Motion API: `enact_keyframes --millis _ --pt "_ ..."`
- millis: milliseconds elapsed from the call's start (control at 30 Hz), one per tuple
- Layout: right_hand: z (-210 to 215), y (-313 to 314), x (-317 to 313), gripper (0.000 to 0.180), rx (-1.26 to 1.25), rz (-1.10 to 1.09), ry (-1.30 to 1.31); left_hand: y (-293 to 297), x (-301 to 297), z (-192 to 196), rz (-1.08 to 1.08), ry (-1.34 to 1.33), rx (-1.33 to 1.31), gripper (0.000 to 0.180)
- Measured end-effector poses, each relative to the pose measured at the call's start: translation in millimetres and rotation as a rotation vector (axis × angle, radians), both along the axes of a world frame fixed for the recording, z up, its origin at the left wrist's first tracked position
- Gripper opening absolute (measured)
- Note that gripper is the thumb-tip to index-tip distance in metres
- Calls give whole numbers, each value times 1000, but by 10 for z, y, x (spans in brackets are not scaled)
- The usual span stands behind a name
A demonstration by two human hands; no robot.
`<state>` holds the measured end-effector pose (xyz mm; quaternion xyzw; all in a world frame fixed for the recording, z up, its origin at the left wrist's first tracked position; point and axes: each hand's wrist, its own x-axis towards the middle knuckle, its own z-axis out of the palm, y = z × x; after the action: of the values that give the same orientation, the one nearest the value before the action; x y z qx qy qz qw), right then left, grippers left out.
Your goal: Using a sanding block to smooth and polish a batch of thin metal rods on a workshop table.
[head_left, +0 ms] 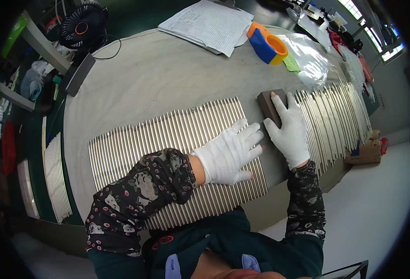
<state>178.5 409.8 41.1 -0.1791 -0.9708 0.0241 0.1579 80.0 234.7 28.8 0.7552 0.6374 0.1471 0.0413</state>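
My left hand (230, 153), in a white glove with bare fingertips, lies flat with its fingers apart. It rests on the right part of a wide row of silvery metal rods (135, 149) laid side by side. My right hand (288, 132), gloved the same way, is on a dark grey rectangular block (268, 106). Its forefinger stretches over the block's top, the thumb is at the near left edge and another finger at the right edge. Close beside that hand, a second row of metal rods (330, 123) fans out to the right.
Papers (209, 25), an orange, blue and yellow ring-shaped holder (267, 44) and clear plastic bags (307, 56) lie at the back of the cloth-covered table (130, 79). A black fan (82, 28) stands far left. More rods (56, 179) lie at left; a cardboard box (367, 151) is at right.
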Motion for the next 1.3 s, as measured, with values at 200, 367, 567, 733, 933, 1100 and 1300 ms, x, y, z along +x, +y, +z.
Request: enact_keyframes --millis 200,367,567,733,933,1100,1300 --pt "229 -604 -254 53 -10 247 -90 -20 -66 129 -13 -209 -458 63" --pt "281 -185 -342 48 123 -135 -130 -52 -15 -54 14 -53 120 64" --pt "244 -218 -372 49 198 -82 -136 -61 -16 -19 12 -74 125 63" --pt "225 -513 -317 50 76 309 -13 -41 -15 -41 9 -122 -7 64" --pt "284 -338 -377 49 136 35 -89 109 -10 86 14 -58 -97 66" --pt "397 -397 -489 50 122 -50 -242 49 25 -49 31 -14 151 65" --pt "275 -584 -445 46 105 354 -4 82 29 -62 49 -328 -255 68"
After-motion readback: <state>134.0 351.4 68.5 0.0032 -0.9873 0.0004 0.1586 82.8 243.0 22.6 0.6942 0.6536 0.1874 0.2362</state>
